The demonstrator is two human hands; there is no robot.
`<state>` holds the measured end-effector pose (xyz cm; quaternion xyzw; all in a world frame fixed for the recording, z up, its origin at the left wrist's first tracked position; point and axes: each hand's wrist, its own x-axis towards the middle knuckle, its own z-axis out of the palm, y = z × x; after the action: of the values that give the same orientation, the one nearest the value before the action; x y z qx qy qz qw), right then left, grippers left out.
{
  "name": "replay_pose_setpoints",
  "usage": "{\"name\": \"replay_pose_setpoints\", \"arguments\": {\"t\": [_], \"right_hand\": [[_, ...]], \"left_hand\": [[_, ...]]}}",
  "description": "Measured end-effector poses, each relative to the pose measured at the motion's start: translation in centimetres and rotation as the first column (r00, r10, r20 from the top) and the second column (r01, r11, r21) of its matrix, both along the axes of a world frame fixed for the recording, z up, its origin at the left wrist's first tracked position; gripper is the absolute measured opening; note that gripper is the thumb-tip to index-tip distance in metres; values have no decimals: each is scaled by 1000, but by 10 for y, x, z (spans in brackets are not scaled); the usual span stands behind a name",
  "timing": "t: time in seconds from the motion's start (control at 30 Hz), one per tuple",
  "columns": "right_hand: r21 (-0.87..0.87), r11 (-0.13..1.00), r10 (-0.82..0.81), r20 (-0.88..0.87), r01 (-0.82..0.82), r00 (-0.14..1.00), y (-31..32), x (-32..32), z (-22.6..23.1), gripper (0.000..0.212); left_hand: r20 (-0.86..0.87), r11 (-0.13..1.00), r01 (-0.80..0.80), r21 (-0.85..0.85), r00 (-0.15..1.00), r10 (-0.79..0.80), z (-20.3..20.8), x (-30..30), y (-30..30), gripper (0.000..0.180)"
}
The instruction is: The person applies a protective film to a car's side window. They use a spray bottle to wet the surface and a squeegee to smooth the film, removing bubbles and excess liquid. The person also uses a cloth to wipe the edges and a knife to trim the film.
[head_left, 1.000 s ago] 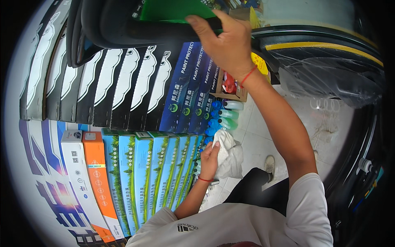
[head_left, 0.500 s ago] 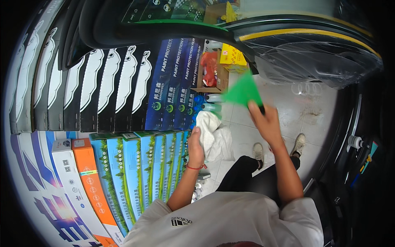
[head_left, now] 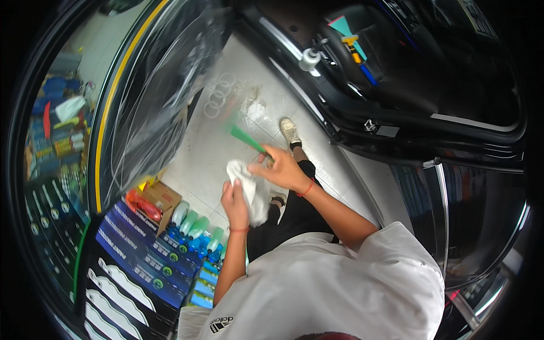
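My left hand (head_left: 234,207) is closed on a crumpled white cloth (head_left: 256,195), which hangs down in front of my legs. My right hand (head_left: 285,171) grips a green scraper (head_left: 246,137) with a flat blade, slightly blurred, pointing away over the floor. The fingers of the right hand are right beside the top of the cloth; I cannot tell whether they touch it. Ahead to the right, a teal-bladed squeegee (head_left: 340,25) and a yellow-and-black tool (head_left: 354,50) lie on a black car seat.
An open car door (head_left: 153,96) with clear film on it stands at the left. The car's sill and frame (head_left: 300,90) border the right, with a white bottle (head_left: 310,59) there. Spray bottles (head_left: 198,226), a cardboard box (head_left: 163,198) and dark blue boxes (head_left: 133,235) sit lower left.
My view has turned right, from the stacked boxes toward the car's open doorway. The scraper has come down close to the cloth. Both hands keep their hold.
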<state>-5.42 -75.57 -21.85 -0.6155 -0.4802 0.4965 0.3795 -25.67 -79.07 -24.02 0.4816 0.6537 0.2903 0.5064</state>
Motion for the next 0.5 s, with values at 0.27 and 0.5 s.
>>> {"name": "replay_pose_setpoints", "arguments": {"t": [0.27,0.5], "right_hand": [[430,850,-458,320,304,829,79,240,-38,71],[288,842,-481,784,455,393,224,449,-130,65]], "left_hand": [[695,887,381,-259,712,-103,-4,230,139,48],[479,807,491,-327,823,-307,-43,264,160,45]]}}
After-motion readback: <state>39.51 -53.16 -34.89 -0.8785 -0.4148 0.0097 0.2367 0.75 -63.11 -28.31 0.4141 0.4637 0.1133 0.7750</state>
